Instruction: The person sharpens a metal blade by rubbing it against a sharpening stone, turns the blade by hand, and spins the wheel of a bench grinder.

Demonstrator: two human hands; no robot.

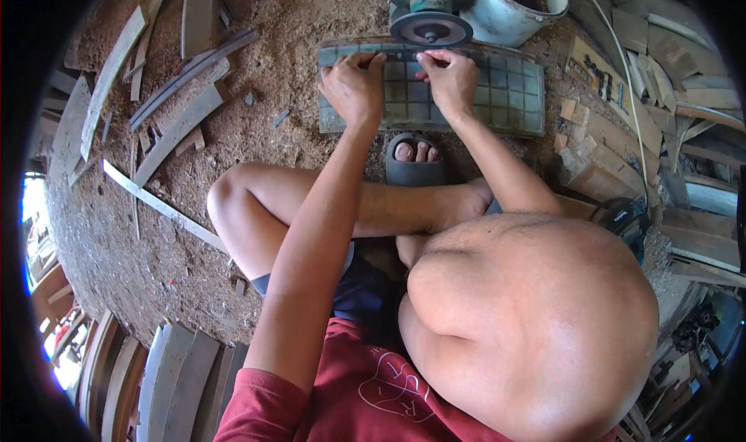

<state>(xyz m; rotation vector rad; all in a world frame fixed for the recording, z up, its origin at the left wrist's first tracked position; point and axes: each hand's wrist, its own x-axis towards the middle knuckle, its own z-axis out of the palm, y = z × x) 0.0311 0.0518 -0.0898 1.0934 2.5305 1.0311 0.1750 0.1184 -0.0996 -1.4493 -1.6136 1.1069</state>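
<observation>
A grinding wheel (431, 30) on a green machine stands at the top centre. Just below it, a thin dark strip (402, 56) spans the gap between my two hands. My left hand (353, 86) pinches the strip's left end between thumb and finger. At the right end, my right hand (449, 82) holds it with thumb and fingertips. Both hands are over a grid-patterned translucent panel (505, 100) lying on the ground. Whether the strip touches the wheel cannot be made out.
A whitish bucket (517, 15) stands right of the machine. Wood pieces (186, 123) lie on the sawdust at the left, and more scraps (606, 158) are piled at the right. A sandalled foot (416, 161) is below the panel. A power tool (625, 221) lies at the right.
</observation>
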